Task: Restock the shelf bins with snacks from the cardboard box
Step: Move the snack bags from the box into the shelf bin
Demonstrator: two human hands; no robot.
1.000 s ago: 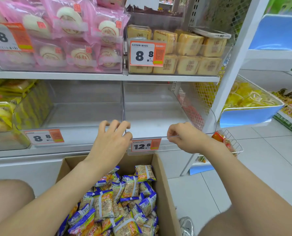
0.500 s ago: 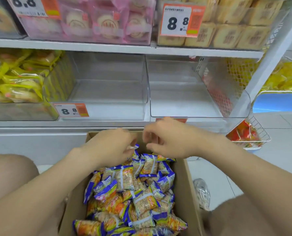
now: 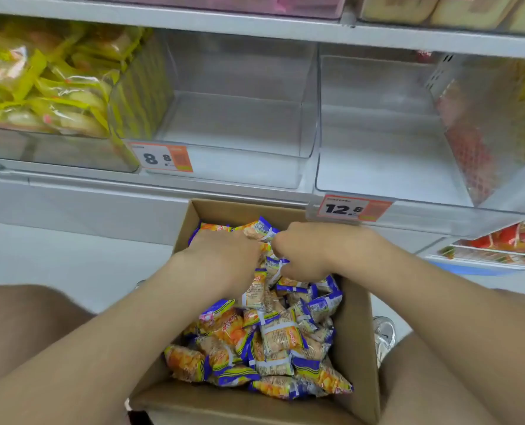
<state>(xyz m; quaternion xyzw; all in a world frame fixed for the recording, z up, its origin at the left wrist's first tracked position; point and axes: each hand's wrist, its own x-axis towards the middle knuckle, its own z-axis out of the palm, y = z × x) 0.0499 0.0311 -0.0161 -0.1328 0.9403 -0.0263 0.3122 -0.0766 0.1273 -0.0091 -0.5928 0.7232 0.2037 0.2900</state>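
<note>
Okay, so both arms are down in the cardboard box (image 3: 356, 332) right now. The left grip (image 3: 224, 256) is dug into the snack packets (image 3: 270, 338) at the far end of the box. Its back faces up and its fingers are buried in the pile, so I honestly can't tell whether it has closed on anything. The right grip (image 3: 313, 253) sits just beside it, almost knuckle to knuckle, with its fingers curled under tight around some of those orange-and-blue packets. One white-and-blue packet end pokes out right below its knuckles. The rest of the packets are heaped loose on the near side of both grips.

Beyond the grips is the shelf. Straight past the left grip there's a clear shelf bin (image 3: 224, 167) with an orange 8.8 price tag (image 3: 162, 157) at its front left corner. Past the right grip is a second clear bin (image 3: 377, 167), and its 12.8 tag (image 3: 348, 208) hangs just beyond the right grip, close but not touching. Well off to the left of the left grip, a bin is stuffed with yellow-wrapped packs (image 3: 40, 87). To the right of the right grip, a wire basket (image 3: 494, 256) holds red packs. A shoe (image 3: 384, 332) peeks out just outside the box's right wall, on the near side of the right grip. The picture's a bit smeary, fwiw.
</note>
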